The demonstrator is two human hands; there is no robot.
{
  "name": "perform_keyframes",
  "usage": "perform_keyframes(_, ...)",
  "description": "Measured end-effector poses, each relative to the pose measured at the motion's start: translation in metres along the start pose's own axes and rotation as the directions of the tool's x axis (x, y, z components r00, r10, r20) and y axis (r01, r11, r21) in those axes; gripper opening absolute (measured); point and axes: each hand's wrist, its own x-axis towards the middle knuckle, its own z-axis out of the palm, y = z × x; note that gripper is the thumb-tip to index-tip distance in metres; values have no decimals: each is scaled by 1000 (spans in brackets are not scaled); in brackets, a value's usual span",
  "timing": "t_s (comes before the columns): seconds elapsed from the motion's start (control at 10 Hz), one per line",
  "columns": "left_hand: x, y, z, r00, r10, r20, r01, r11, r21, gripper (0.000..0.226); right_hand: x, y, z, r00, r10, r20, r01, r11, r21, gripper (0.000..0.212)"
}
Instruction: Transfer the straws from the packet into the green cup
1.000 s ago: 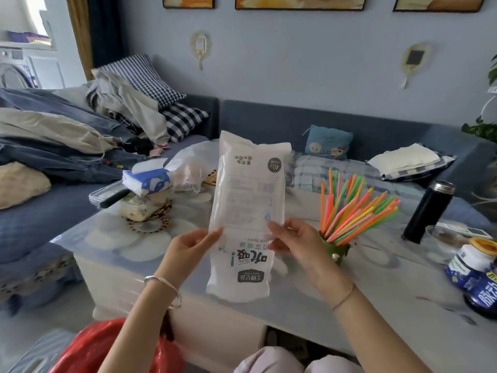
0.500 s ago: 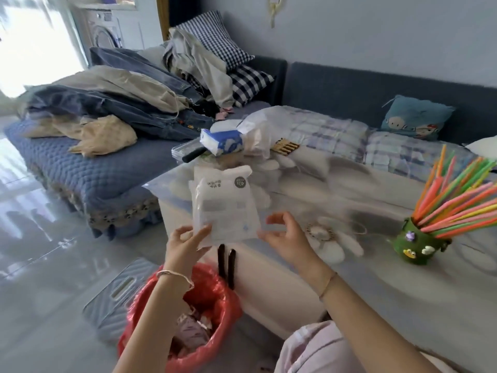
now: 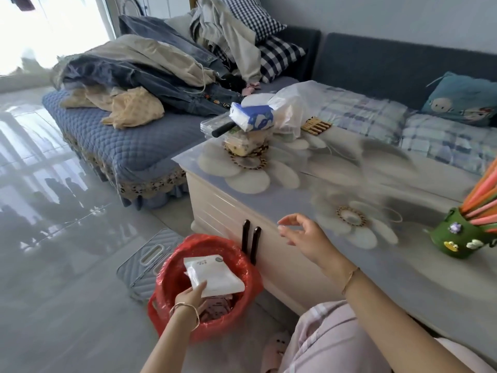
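Observation:
The white straw packet (image 3: 212, 274) is folded and flat, held low inside the red-lined bin (image 3: 242, 265) on the floor. My left hand (image 3: 189, 297) grips the packet's near edge. My right hand (image 3: 302, 234) hovers over the table's front edge with fingers spread and nothing in it. The green cup (image 3: 461, 236) stands at the right edge of the view on the table. A fan of orange, pink and green straws (image 3: 484, 200) sticks out of it, partly cut off by the frame.
The flower-print table top (image 3: 349, 184) carries a tissue pack (image 3: 252, 118), a clear bag and a food box at its far left corner. A sofa (image 3: 134, 146) piled with clothes lies behind. A grey mat (image 3: 150, 254) lies on the glossy floor beside the bin.
The packet went from chest height in both hands down into the red bin, held by my left hand alone. My right hand let go and stayed above the table.

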Motion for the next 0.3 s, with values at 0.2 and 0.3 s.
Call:
perform_keyframes(0.2,11,-1,10,1000,17,-24,-14,993,117,71,-7,6,-15,1000,16,-14,-16,1000,14,4)
perform_keyframes(0.3,6,15,27,984,136,-112,-120,983,137,79,-10,4,-23,1000,18,-21,-17,1000,17,4)
